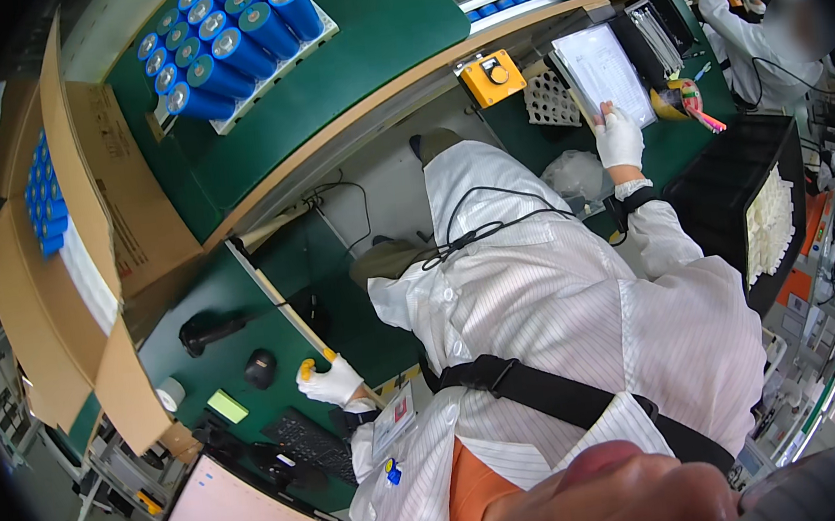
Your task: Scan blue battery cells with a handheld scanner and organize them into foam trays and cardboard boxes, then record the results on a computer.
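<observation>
While wearing a striped white coat (565, 327) and white gloves (625, 150), rests the right hand (619, 139) on the lower end of a printed form (610, 66), with bare-looking fingertips (607, 108) against the paper. Cannot tell pinching from mere touching there. Has that form lying atop other sheets above the right-hand green desk (673, 150), between a white perforated holder (551, 97) and a black file rack (654, 32). Has a yellow control box (492, 77) with a black knob left of that holder, and a black bin (726, 180) of small white pieces beyond the right forearm.

Holds the left hand (335, 381) at the pale edge strip (289, 311) of the left-hand desk, with yellow-tipped fingers (329, 353) at the strip and thumb a little apart. Cannot tell the closure of the other fingers. Has a black mouse (260, 368), a black keyboard (307, 444) and a yellow-green sticky-note pad (228, 406) near that hand, with a handheld scanner (208, 332) farther up.

Faces blue cylindrical cells (242, 51) upright in a white tray (293, 66) on the upper bench (385, 23), with more in an open cardboard box (134, 187) at left. Shares the room with a co-worker (733, 39) at upper right.
</observation>
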A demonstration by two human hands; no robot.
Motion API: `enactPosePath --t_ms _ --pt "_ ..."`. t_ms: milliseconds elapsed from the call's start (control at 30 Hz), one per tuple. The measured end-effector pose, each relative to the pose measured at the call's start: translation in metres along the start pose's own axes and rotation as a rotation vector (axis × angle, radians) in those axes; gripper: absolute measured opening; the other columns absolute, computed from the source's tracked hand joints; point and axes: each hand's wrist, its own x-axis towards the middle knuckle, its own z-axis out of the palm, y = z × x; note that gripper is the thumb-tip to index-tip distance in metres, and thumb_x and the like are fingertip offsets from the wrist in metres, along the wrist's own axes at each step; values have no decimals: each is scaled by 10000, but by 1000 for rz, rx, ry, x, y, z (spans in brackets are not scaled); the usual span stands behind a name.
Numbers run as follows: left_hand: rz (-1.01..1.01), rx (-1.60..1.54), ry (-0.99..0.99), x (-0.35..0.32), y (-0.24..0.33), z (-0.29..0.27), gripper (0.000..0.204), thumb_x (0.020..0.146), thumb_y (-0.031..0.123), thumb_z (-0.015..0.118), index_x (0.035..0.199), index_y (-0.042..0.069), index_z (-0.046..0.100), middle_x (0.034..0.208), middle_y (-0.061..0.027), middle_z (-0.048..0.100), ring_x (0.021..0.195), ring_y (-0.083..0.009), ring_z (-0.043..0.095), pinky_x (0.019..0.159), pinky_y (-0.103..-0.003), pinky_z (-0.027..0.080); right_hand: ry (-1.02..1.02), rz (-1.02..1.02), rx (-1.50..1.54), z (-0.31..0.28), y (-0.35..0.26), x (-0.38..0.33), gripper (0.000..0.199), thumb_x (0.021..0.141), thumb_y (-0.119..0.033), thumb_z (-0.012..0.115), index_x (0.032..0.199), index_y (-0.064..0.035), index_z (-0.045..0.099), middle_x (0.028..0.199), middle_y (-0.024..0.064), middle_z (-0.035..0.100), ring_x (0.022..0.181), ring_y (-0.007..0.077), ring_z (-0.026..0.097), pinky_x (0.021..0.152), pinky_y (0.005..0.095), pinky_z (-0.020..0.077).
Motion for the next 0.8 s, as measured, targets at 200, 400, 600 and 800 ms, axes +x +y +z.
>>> enactPosePath --t_ms 200,400,600,800 --pt "-28 -14 23 3 8 -16 370 677 209 841 909 -6 648 901 -166 628 876 -379 609 778 -474 488 0 223 275 6 -9 -2 251 885 -312 674 1052 -141 751 1000 159 720 955 346 672 843 422 532" --pt "-76 -90 -35 5 15 -29 352 665 198 841 938 28 698 963 -149 656 923 -357 626 822 -448 507 29 222 545 25 35 6 337 929 -325 584 1119 -87 725 996 209 714 935 339 698 857 407 517" --pt "-98 -34 -15 -4 8 -37 367 665 249 842 941 46 711 980 -116 664 951 -331 620 836 -437 507 555 -180 809 -117 -100 50 245 964 -238 618 1096 -71 740 920 161 735 815 271 723 725 332 540" --pt "-113 -55 38 -10 3 -41 331 688 254 817 927 52 711 987 -117 663 931 -327 629 830 -432 515 58 -244 483 -79 -281 190 341 945 -313 479 1060 -118 733 1030 191 713 1006 402 672 894 476 523"
